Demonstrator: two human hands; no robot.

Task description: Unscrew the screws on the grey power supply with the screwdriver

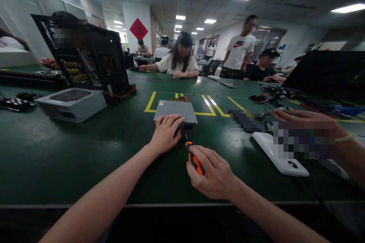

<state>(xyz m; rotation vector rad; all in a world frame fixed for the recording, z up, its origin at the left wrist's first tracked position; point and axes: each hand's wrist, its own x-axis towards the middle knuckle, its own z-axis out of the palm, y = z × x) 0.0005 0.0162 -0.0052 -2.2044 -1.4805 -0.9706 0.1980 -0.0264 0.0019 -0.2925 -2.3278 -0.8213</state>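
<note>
A grey metal computer power supply (182, 109) sits on the green tabletop straight ahead. My left hand (169, 131) grips its near left part, fingers over the top and thumb down at the front face. Its power socket shows just right of my fingers. In my right hand (212, 171) is a screwdriver (196, 162) with an orange and black handle. The thin shaft points up and away, its tip close to the front face of the power supply; whether it touches, I cannot tell. A bundle of coloured wires (179, 99) lies behind the unit.
Left stand a second power supply (72, 104) and a black computer case (94, 59). At right, another person's hand (308, 119) hovers near a white device (281, 155). Loose cables (270, 95) lie beyond it. A person sits across the table (137, 152).
</note>
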